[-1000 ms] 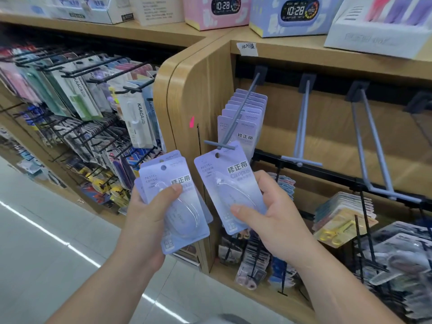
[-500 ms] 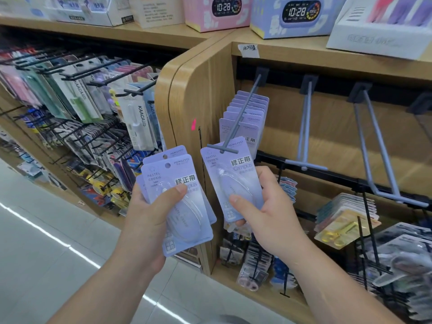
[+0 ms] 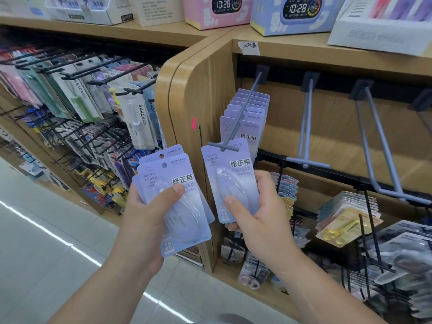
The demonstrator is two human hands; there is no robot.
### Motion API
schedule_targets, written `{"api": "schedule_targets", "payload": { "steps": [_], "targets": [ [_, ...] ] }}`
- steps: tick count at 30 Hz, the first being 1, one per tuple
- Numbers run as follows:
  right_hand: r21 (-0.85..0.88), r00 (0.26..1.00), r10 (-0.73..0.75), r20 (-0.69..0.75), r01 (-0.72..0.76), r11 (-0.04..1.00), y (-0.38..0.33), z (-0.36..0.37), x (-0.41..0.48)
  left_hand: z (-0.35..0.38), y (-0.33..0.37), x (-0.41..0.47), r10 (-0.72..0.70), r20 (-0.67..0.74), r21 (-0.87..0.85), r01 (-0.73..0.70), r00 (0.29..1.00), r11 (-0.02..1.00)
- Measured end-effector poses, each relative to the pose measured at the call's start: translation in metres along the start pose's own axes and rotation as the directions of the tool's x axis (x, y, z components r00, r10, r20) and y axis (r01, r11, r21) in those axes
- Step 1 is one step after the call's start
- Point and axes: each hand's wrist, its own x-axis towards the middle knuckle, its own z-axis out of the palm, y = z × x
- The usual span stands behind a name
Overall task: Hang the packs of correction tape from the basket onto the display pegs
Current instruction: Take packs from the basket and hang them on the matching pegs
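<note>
My left hand (image 3: 149, 220) grips a fanned stack of lilac correction tape packs (image 3: 173, 188), thumb across the front pack. In my right hand (image 3: 259, 216) is a single lilac pack (image 3: 230, 174), pinched at its lower half. Its top edge sits at the crossbar tip of the grey display peg (image 3: 236, 122), which slopes up to the back panel. Several identical packs (image 3: 247, 113) hang further back on that peg. No basket is in view.
Two empty grey pegs (image 3: 306, 127) (image 3: 378, 150) jut out to the right. Below them hang scissors packs (image 3: 341, 228) on black hooks. To the left a black rack (image 3: 77, 94) is crowded with stationery. Boxed clocks (image 3: 297, 10) stand on the wooden shelf top.
My right hand has lifted its pack up to the peg's crossbar tip. The left hand and its stack have barely moved.
</note>
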Motion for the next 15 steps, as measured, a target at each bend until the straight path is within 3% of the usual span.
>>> {"api": "schedule_targets", "payload": {
  "steps": [7,15],
  "targets": [
    [-0.014,0.999,0.024,-0.042,-0.025,1.000,0.000,0.002,0.012,0.000,-0.002,-0.002,-0.007,-0.013,0.018,0.007,1.000,1.000],
    [-0.160,0.977,0.182,-0.110,-0.198,0.967,0.007,-0.017,0.055,0.005,0.000,-0.007,-0.054,0.045,-0.035,0.056,0.998,0.998]
  ]
}}
